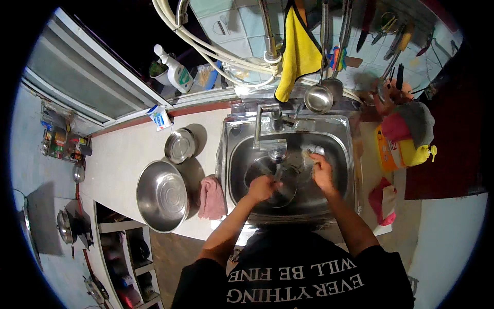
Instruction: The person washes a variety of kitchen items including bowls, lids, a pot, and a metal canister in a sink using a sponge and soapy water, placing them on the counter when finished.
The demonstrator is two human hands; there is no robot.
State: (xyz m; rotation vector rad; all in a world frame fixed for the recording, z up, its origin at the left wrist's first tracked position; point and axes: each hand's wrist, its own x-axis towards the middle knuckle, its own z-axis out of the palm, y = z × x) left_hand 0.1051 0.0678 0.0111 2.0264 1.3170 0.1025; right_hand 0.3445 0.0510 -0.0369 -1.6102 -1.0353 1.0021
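A stainless steel sink basin [335,193] lies before me, with the faucet [276,148] over its middle. My left hand [265,188] is inside the basin, over a round metal vessel [283,199]. Blur and the hand itself hide whether its fingers grip the rim. To the right, my right hand [322,172] is raised over the basin with its fingers curled. Its fingertips are near a small pale thing [306,153], too blurred to name or to tell if it is held. Water seems to run from the faucet beside my left hand.
Left of the sink stand a large steel bowl [164,197], smaller steel bowls [180,146] and a pink cloth [212,199]. A ladle [318,99] and yellow cloth [297,54] hang behind. At right are a pump bottle [413,154] and a red-and-white cloth [383,201].
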